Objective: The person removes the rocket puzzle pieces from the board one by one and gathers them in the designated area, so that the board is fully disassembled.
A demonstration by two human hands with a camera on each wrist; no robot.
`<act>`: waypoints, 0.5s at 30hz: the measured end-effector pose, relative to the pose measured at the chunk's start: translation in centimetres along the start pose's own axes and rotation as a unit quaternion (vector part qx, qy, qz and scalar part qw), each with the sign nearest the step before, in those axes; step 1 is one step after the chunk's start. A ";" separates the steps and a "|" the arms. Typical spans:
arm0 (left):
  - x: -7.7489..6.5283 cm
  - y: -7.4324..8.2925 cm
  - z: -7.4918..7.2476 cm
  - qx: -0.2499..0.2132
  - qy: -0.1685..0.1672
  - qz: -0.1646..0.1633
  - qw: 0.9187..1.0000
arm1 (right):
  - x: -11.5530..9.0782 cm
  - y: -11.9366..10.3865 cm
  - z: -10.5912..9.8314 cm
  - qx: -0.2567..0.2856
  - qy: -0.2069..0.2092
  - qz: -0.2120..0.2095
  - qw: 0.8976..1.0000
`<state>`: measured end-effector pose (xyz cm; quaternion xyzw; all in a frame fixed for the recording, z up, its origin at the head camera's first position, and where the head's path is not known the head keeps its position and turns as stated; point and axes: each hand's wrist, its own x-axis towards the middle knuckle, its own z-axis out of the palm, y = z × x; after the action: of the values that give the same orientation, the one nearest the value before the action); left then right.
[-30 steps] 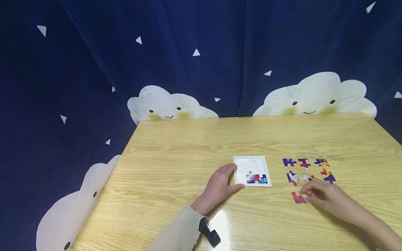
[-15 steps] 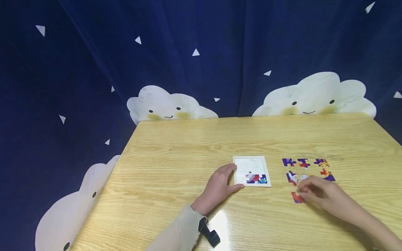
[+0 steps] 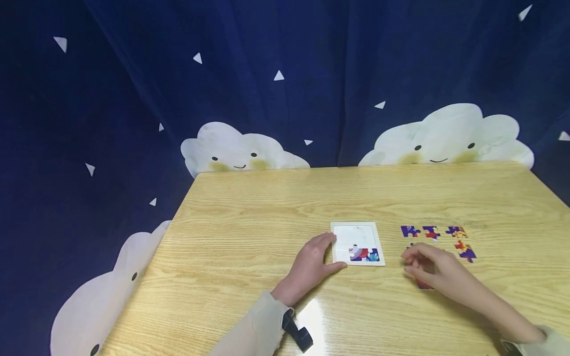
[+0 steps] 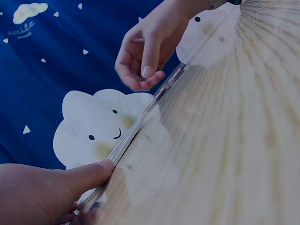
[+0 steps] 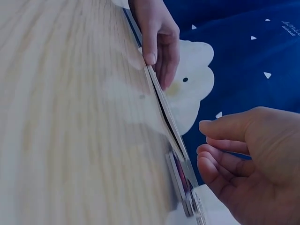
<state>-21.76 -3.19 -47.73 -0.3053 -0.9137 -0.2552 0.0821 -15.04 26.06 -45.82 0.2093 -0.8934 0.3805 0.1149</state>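
A white square puzzle tray [image 3: 356, 236] lies on the table, with joined puzzle pieces [image 3: 365, 254] in its lower right part. My left hand [image 3: 311, 262] holds the tray at its left side, fingers on the left edge and thumb by the near corner. The left wrist view shows that thumb along the tray's edge. My right hand [image 3: 438, 269] hovers over the loose pieces, thumb and fingers loosely bent. Nothing shows between its fingertips in the right wrist view. Under it a red puzzle piece [image 3: 426, 285] peeks out; other pieces there are hidden.
Loose puzzle pieces [image 3: 431, 232] form a far row to the right of the tray, with an orange and purple piece [image 3: 465, 251] nearer. A dark blue curtain [image 3: 267, 29] with clouds hangs behind the wooden table [image 3: 249, 207].
My right hand has moved left and slightly away from me, off the red piece and over the middle loose pieces. My left hand and the tray have stayed in place.
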 end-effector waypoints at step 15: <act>0.0 0.0 -0.1 0.003 -0.008 -0.005 1.000 | 2.9 -1.1 2.2 -0.004 -0.015 0.009 1.000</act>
<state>-21.75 -3.28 -47.67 -0.3029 -0.9166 -0.2500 0.0746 -17.25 22.97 -45.57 0.2067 -0.8982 0.3751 0.0994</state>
